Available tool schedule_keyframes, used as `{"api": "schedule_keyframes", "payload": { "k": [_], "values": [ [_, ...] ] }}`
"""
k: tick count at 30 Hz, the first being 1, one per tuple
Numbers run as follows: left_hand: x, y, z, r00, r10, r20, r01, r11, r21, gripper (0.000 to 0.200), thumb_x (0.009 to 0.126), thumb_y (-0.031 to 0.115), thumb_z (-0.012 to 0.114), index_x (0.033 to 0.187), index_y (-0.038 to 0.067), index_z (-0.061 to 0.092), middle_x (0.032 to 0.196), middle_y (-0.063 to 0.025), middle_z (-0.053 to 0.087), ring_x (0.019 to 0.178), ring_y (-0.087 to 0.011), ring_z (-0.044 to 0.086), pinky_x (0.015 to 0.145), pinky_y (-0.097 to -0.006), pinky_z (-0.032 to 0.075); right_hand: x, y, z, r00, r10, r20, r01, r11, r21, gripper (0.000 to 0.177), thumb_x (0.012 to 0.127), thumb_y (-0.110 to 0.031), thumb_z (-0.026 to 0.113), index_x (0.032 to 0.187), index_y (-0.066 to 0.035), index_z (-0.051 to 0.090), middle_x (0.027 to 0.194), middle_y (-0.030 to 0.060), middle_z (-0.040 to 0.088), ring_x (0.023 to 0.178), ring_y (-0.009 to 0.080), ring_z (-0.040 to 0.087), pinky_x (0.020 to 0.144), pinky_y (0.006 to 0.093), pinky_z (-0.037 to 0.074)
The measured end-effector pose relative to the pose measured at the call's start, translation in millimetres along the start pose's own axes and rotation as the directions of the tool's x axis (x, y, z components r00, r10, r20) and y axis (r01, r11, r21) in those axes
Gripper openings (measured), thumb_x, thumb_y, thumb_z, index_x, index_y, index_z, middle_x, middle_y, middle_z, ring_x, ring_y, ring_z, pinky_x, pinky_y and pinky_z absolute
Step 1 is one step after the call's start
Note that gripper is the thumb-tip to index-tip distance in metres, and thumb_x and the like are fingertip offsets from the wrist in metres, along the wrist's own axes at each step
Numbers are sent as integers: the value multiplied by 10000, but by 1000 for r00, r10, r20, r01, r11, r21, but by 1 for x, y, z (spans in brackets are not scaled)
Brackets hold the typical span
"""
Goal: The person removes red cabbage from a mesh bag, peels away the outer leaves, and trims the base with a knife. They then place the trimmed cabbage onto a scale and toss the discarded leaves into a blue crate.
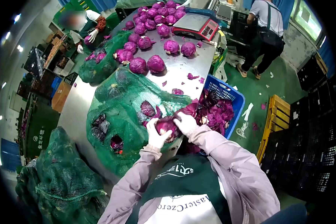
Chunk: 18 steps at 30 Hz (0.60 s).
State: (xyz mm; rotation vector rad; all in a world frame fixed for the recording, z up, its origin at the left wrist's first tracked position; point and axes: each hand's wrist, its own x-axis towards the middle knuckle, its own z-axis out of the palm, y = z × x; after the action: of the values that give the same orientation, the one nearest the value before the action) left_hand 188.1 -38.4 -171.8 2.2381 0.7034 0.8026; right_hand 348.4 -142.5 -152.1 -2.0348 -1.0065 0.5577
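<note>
A red cabbage [167, 126] is held over the table's near edge between both my white-gloved hands. My left hand [158, 135] wraps round its left and lower side. At its upper right, my right hand [186, 123] is closed on a loose outer leaf [190, 109], which sticks out beyond the fingers. Under and left of the cabbage lies a green mesh bag [119, 97], with more cabbages showing through its openings. Just right of my right hand, a blue crate [233, 108] is heaped with torn purple leaves [218, 114].
Several trimmed cabbages [156, 64] stand on the metal table [198, 71], beside a red scale [196, 27]. Full mesh bags [65, 175] stand at the lower left. Two co-workers are in the background. A yellow pallet [274, 119] and black crates [298, 156] line the right.
</note>
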Motion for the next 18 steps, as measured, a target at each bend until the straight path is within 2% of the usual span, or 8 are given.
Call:
{"api": "schedule_keyframes", "payload": {
  "k": [1,3,8,10,13,15,16,18],
  "values": [
    [12,18,-15,980,182,80,-186,982,41,734,619,215,835,1230,31,474,1243,-162,461,1191,-331,445,1039,-407,355,-7,-13,-4,997,-43,67,47,996,-71,245,871,-313,573,983,-95,575,831,166,654,810,351,642,735,434,506],
    [13,5,-13,957,107,269,-102,994,-33,712,635,281,821,1238,53,518,1298,-179,466,1219,-358,434,1039,-429,359,-14,-16,9,982,-187,2,186,974,-127,217,863,-303,584,952,-106,570,795,139,641,775,341,639,711,424,503],
    [27,24,2,969,-20,246,20,1000,4,669,730,284,770,1318,111,501,1256,-153,534,1181,-329,495,1032,-391,376,32,41,13,972,130,-198,-148,986,-81,299,828,-292,628,1016,-62,589,901,191,657,868,369,633,787,427,503],
    [18,6,4,981,40,188,-53,996,65,604,728,311,764,1270,147,555,1233,-145,538,1155,-322,504,999,-408,393,38,88,5,929,325,-179,-336,941,-37,365,821,-298,638,1060,-23,612,967,219,657,926,382,625,839,434,492],
    [10,-2,3,987,-136,87,126,986,107,423,776,363,713,1142,172,619,1125,-139,543,1054,-334,510,934,-443,411,23,61,-3,910,281,-306,-315,947,-68,568,845,-362,628,1314,-90,457,1020,214,652,919,406,620,844,437,491],
    [12,12,4,938,-347,7,341,925,167,358,804,344,688,1105,169,605,1118,-145,542,1044,-336,510,921,-448,413,3,-7,-33,936,269,-226,-276,961,2,679,866,-371,600,1434,-141,308,1154,205,613,962,396,619,866,427,491],
    [14,23,3,935,-356,-6,348,912,217,324,839,259,660,1101,86,581,1132,-162,571,1067,-339,524,948,-428,400,-4,-17,-27,962,3,-274,1,1000,17,656,886,-368,574,1448,-159,309,1288,197,536,1020,376,611,902,407,483],
    [14,5,20,991,-89,-96,104,982,156,319,847,226,653,1099,49,571,1125,-165,574,1059,-331,537,949,-411,409,-15,-25,2,980,-122,-157,114,992,-63,539,897,-372,572,1373,-158,437,1316,164,521,1039,317,618,908,362,485]
  ]
}}
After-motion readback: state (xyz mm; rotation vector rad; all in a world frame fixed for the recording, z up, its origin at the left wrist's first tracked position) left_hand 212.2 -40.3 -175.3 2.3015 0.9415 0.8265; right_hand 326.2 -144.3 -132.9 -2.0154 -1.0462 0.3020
